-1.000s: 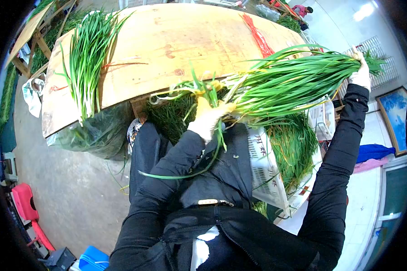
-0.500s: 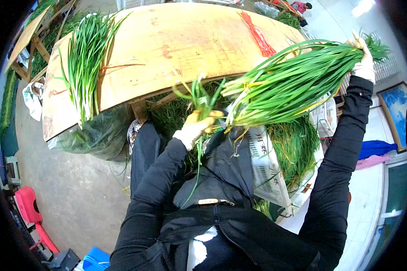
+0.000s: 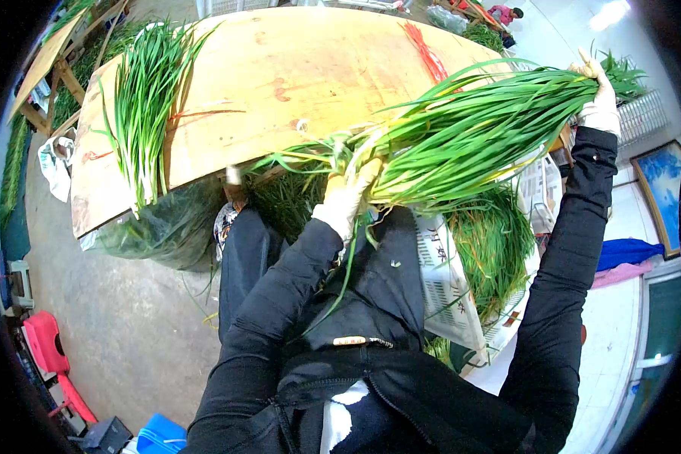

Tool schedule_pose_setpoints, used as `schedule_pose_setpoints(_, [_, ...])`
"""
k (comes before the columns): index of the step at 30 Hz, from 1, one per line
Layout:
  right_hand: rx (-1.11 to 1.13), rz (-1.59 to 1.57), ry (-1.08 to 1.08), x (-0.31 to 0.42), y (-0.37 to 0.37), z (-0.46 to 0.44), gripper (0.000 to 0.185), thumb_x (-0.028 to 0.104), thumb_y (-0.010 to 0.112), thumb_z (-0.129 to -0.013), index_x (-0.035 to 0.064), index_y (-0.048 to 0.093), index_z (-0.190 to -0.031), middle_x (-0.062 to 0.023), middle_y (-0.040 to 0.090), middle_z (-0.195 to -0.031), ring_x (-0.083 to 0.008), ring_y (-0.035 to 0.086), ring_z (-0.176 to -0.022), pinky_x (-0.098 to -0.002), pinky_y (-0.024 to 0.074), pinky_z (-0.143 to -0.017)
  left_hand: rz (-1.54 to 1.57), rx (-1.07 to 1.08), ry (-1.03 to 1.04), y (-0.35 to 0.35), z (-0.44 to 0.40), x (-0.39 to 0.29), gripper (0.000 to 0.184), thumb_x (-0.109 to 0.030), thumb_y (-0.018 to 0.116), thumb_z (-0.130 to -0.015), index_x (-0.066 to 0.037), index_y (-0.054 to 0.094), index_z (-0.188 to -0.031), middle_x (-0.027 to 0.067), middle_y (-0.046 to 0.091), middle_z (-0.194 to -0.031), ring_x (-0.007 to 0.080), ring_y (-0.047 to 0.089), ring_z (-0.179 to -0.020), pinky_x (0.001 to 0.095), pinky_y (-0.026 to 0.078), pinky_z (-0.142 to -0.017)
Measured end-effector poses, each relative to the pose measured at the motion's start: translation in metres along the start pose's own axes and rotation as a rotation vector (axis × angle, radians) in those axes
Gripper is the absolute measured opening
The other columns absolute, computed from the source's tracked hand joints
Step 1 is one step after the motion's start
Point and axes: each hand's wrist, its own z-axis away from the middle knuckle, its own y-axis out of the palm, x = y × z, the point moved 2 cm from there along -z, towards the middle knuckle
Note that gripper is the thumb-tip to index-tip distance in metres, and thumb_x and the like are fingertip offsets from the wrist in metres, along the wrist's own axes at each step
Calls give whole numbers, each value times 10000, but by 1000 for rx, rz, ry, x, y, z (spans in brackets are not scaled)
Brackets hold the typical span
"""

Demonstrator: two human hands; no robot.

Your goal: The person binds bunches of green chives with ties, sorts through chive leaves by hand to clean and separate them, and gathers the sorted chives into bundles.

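Observation:
My right hand (image 3: 599, 94), in a pale glove, is wrapped round the leafy end of a large bunch of long green leaves (image 3: 484, 136), held up at the right. At the bunch's pale stem end my left hand (image 3: 348, 193), gloved with yellowish fingertips, grips some loose leaves and stems (image 3: 339, 155); a long leaf hangs below it. Another bunch (image 3: 145, 106) lies on the wooden board (image 3: 280, 83) at the left, its white ends over the near edge. Red ties (image 3: 425, 51) lie near the board's far right.
A white crate (image 3: 454, 303) of greens (image 3: 492, 253) stands beside my legs at the right. Under the board's left side is a clear plastic bag (image 3: 163, 234). A person (image 3: 502, 13) is far off at the top right. A pink stool (image 3: 44, 340) stands at the lower left.
My left hand moved away from the bunch's stem end, down and left, with loose leaves, then came back up against it. My right hand rose and then dropped slightly.

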Motion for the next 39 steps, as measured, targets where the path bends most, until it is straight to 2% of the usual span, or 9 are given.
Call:
schedule_pose_setpoints(5, [50, 10, 20, -3, 10, 5, 428, 128, 512, -831, -100, 395, -1173, 14, 423, -591, -132, 426, -612, -273, 415, -715, 18, 201, -205, -40, -6, 19, 284, -245, 499, -867, -27, 514, -1049, 20, 580, -854, 109, 549, -758, 234, 466, -687])
schedule_pose_setpoints(15, [-39, 338, -106, 42, 10, -10, 384, 224, 511, -800, 45, 510, -1139, -86, 587, -867, -132, 547, -663, -192, 479, -549, 192, -471, -440, -176, 9, 112, 224, -230, 443, -856, -75, 595, -910, 1, 473, -578, 111, 334, -394, 236, 296, -387])
schedule_pose_setpoints(18, [-17, 366, -49, 79, -20, -37, 378, 211, 495, -820, 15, 484, -1143, -108, 559, -986, -175, 527, -848, -272, 447, -735, 88, -590, -502, -152, 31, 81, 292, -283, 431, -887, -44, 576, -970, -12, 462, -580, 107, 356, -436, 239, 279, -407])
schedule_pose_setpoints(24, [114, 238, -105, 122, -58, -55, 366, 185, 444, -846, 19, 453, -1172, -108, 526, -1067, -170, 503, -937, -276, 414, -823, 411, 232, -369, -147, -9, 80, 440, -267, 520, -840, -3, 444, -1183, 93, 566, -1037, 150, 549, -831, 275, 456, -727])
schedule_pose_setpoints(29, [168, 147, -78, 138, -87, -63, 358, 164, 402, -867, 23, 427, -1196, -108, 499, -1134, -165, 483, -1011, -279, 386, -896, -1525, -12, -691, -193, -35, 83, 1138, -555, 744, -503, 69, 203, -1286, 223, 436, -1211, 269, 489, -1066, 304, 413, -883])
schedule_pose_setpoints(32, [385, 37, 106, 137, -116, -86, 355, 151, 376, -880, 25, 412, -1210, -108, 482, -1175, -163, 471, -1055, -281, 370, -940, -1692, 224, -614, -141, -26, 45, 1226, -541, 758, -478, 67, 98, -1313, 260, 387, -1240, 298, 429, -1136, 299, 374, -928])
schedule_pose_setpoints(35, [745, -168, 577, 118, -143, -119, 357, 149, 395, -875, 32, 418, -1211, -110, 490, -1173, -169, 485, -1050, -287, 384, -943, -689, 528, 1, -69, -16, 36, 1152, -367, 760, -557, -7, 2, -1346, 178, 4, -1411, 251, 59, -1306, 323, 97, -1055])
schedule_pose_setpoints(36, [716, -166, 561, 105, -143, -118, 361, 156, 431, -861, 38, 433, -1202, -112, 509, -1144, -177, 506, -1016, -292, 409, -917, -454, 614, -16, -41, -11, 26, 1142, -289, 759, -575, -30, -39, -1350, 158, -16, -1417, 234, 91, -1301, 344, 193, -1029])
schedule_pose_setpoints(39, [-186, 202, -41, 49, -11, -21, 295, 186, 518, -816, 16, 543, -1057, -124, 592, -921, -223, 574, -810, -328, 506, -704, 52, 720, -229, 26, 7, 7, 797, -293, 686, -701, -44, 239, -1312, 131, 395, -1264, 253, 422, -1128, 350, 373, -918])
